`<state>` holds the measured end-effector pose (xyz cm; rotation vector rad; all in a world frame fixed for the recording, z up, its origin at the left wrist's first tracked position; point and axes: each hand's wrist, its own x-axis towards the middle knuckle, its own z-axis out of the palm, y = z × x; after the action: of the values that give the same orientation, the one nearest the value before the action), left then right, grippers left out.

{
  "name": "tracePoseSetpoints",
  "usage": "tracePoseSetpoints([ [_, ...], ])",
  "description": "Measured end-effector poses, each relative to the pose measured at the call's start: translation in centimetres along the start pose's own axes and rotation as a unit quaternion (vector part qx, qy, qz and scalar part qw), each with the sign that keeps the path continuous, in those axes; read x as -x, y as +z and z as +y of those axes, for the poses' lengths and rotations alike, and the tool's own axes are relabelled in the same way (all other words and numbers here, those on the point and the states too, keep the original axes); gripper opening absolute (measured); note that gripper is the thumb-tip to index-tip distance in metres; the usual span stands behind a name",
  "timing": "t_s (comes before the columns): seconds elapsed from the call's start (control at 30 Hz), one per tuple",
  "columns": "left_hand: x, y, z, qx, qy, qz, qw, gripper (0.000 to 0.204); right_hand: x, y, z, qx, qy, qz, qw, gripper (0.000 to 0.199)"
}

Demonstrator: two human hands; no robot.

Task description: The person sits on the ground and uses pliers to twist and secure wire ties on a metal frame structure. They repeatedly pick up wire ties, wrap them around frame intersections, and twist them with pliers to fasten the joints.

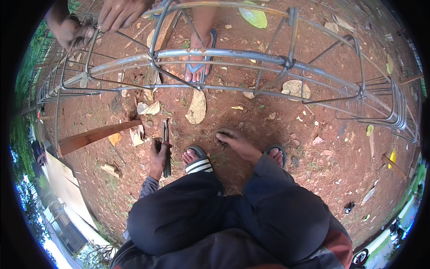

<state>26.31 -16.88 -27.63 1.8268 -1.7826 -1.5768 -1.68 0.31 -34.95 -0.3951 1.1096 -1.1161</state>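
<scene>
My left hand [157, 154] is closed round the handles of a pair of long pincers [167, 167], whose jaws point away from me just above the soil. Low over the ground between my sandalled feet is my right hand [237, 142], fingers curled in; whatever it may hold is hidden. Beyond both hands a rebar cage [224, 54] of long bars and bent stirrups stretches across the view. Dark tie wire binds bar and stirrup at a joint [286, 62]. Neither of my hands touches the cage.
At the far left, a co-worker's hands [121, 13] grip a cage stirrup; their sandalled foot [197, 67] stands beyond the bars. A wooden stake [98, 136] slants left of my pincers. Dry leaves [196, 107] litter the reddish soil. Stacked stirrups [401, 114] hang at the cage's right end.
</scene>
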Motion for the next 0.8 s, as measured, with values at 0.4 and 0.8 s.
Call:
tracePoseSetpoints([
  [0.4,1.8,13.6,13.4,0.215,-0.180,-0.540,0.794,0.048,8.6,-1.9,-8.5,0.052,-0.085,0.113,0.989,0.039],
  [0.8,-0.5,20.7,10.3,0.189,-0.190,-0.556,0.786,0.085,9.2,-7.8,-11.2,0.210,-0.075,0.165,0.961,0.031],
])
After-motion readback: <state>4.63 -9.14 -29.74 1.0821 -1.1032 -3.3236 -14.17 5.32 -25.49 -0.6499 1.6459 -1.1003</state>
